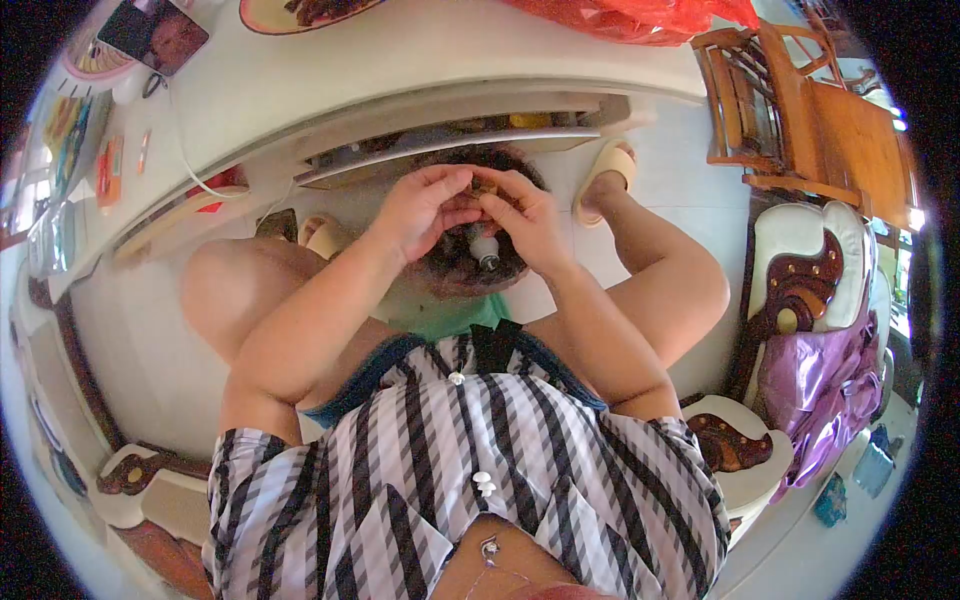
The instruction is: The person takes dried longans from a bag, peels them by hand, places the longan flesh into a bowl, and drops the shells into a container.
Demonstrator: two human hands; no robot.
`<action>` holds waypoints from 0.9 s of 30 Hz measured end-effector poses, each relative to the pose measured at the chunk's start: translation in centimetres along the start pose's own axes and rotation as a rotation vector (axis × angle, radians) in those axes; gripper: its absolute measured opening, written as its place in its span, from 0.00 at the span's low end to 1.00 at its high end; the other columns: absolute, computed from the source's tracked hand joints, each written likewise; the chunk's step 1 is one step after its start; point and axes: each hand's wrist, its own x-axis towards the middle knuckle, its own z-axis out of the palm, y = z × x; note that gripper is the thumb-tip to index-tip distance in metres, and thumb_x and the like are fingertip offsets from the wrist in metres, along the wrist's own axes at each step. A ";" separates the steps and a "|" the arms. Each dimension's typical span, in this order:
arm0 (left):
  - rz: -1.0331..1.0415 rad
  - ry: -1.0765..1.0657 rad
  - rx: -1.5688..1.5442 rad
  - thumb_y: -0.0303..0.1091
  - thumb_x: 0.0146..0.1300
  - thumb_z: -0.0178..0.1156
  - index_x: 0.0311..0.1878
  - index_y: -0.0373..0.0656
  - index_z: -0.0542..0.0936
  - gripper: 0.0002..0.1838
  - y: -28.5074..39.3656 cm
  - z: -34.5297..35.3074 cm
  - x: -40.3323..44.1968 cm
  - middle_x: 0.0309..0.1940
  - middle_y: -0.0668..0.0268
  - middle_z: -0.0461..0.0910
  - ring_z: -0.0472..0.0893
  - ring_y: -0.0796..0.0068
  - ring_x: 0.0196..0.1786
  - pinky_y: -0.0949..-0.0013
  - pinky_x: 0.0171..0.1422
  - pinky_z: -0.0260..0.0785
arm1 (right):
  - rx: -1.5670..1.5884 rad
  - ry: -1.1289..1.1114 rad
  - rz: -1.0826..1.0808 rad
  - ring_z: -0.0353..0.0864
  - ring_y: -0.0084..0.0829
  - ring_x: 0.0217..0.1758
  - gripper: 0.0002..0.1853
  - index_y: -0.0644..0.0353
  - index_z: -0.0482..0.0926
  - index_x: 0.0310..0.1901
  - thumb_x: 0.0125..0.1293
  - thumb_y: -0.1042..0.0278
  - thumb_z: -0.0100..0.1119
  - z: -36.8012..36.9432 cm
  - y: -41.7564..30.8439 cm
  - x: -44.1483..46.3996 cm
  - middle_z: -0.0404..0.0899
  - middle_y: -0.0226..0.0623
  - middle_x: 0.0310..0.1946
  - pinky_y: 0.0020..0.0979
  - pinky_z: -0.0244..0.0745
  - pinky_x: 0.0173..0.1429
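Observation:
My left hand (430, 210) and my right hand (528, 218) meet in front of me with fingertips pinched together. Between them is a small brownish piece (484, 189), too small and covered to name. Directly below my hands sits a round container full of dark, clumpy stuff (440, 270), partly hidden by my fingers and wrists. A white object with a dark tip (485, 248), like a small bottle or bulb, lies on that dark stuff near my right wrist. Green material (450, 318) shows under the container, between my knees.
Ahead stands a pale table (420, 70) bearing a red plastic bag (630, 18), a plate (300, 14) and a phone or tablet (153, 38). An open drawer or shelf (460, 140) sits below its edge. To the right are wooden chairs (800, 110) and purple cloth (815, 385) on a sofa.

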 end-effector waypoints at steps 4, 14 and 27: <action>0.016 0.001 0.004 0.32 0.60 0.54 0.44 0.41 0.74 0.10 0.1 0.0 0.2 0.35 0.63 0.77 0.78 0.71 0.37 0.69 0.43 0.73 | -0.252 0.058 -0.176 0.74 0.28 0.32 0.15 0.58 0.75 0.47 0.55 0.71 0.55 -0.4 0.2 0.2 0.72 0.35 0.28 0.28 0.70 0.36; 0.008 -0.083 -0.097 0.26 0.59 0.53 0.44 0.40 0.75 0.10 0.4 -0.8 0.8 0.39 0.62 0.77 0.78 0.70 0.39 0.70 0.44 0.73 | -0.606 0.175 -0.359 0.74 0.41 0.38 0.15 0.58 0.77 0.40 0.46 0.69 0.60 -0.7 -1.1 -0.1 0.73 0.40 0.33 0.35 0.70 0.42; 0.035 -0.047 -0.053 0.25 0.56 0.54 0.44 0.38 0.74 0.11 -0.3 0.0 0.2 0.38 0.61 0.77 0.77 0.70 0.41 0.67 0.47 0.72 | -0.263 0.202 -0.136 0.76 0.28 0.32 0.12 0.61 0.76 0.38 0.48 0.73 0.60 -0.1 0.0 0.0 0.76 0.35 0.30 0.26 0.72 0.39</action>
